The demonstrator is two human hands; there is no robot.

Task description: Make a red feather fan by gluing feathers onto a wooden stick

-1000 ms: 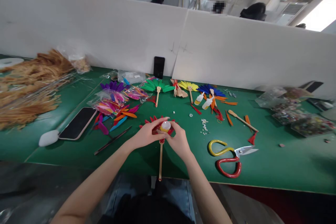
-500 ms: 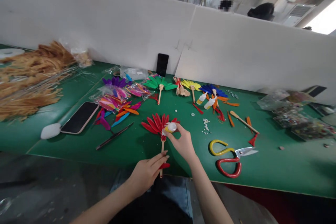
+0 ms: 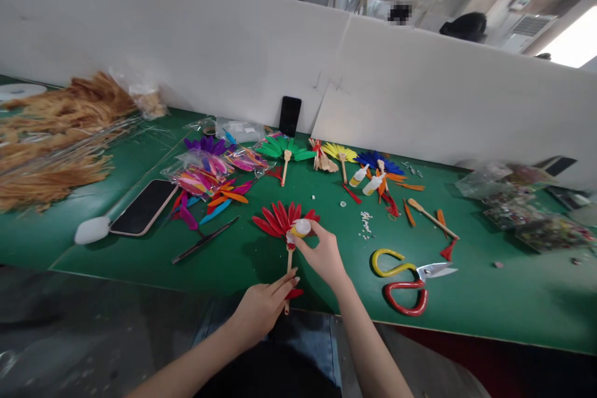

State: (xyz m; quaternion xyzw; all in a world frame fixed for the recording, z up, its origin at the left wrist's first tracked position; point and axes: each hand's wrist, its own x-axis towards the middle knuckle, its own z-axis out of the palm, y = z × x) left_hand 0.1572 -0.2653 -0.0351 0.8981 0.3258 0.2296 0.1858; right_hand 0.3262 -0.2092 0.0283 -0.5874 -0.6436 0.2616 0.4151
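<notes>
A small fan of red feathers (image 3: 275, 219) lies in front of me, spread out from the top of a pale wooden handle (image 3: 290, 259). My left hand (image 3: 265, 303) is closed around the lower handle, and a loose red feather (image 3: 293, 293) shows beside its fingers. Between the thumb and fingers of my right hand (image 3: 323, 256) is a small white glue bottle (image 3: 301, 228) with a yellow label. It is tilted, nozzle end down, over the base of the feathers. Whether the nozzle touches the fan is hidden.
Scissors (image 3: 410, 280) with yellow and red handles lie at the right. Tweezers (image 3: 205, 240) and a phone (image 3: 144, 207) are at the left. Green (image 3: 280, 148), yellow (image 3: 339, 150) and blue (image 3: 373, 160) feather fans, bagged feathers (image 3: 200, 179) and glue bottles (image 3: 373, 185) sit farther back.
The glue bottle has tipped slightly down and to the left in my right hand. My left hand keeps its place on the handle.
</notes>
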